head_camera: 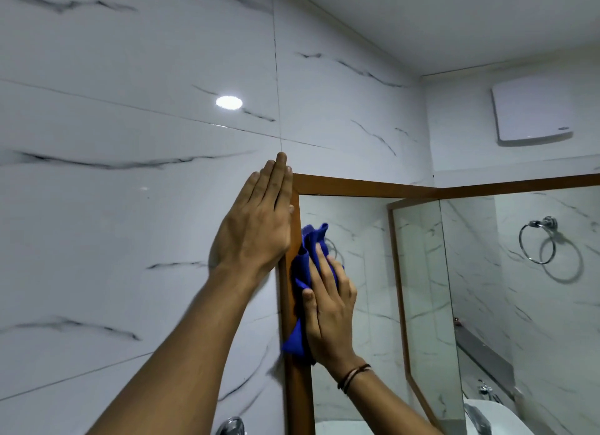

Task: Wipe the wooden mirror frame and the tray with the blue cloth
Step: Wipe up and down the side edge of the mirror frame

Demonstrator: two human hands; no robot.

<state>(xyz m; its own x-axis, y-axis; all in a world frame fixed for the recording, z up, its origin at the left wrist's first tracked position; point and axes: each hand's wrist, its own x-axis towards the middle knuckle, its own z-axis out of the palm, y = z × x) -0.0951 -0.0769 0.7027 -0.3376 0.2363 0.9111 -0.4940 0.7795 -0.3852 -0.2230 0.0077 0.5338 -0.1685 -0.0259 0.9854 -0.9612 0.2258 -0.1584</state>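
The wooden mirror frame (357, 188) runs along the top and left side of a wall mirror. My left hand (256, 220) lies flat with fingers together against the wall and the frame's upper left corner, holding nothing. My right hand (328, 311) presses the blue cloth (305, 259) against the frame's left upright, just below my left hand. The cloth is bunched and spills onto the mirror glass. No tray is in view.
White marble-look tiles cover the wall on the left. A second mirror panel meets the first at the corner. A chrome towel ring (539, 239) shows on the right, a white vent box (532, 110) higher up. A tap (232, 426) and basin edge (487, 415) sit below.
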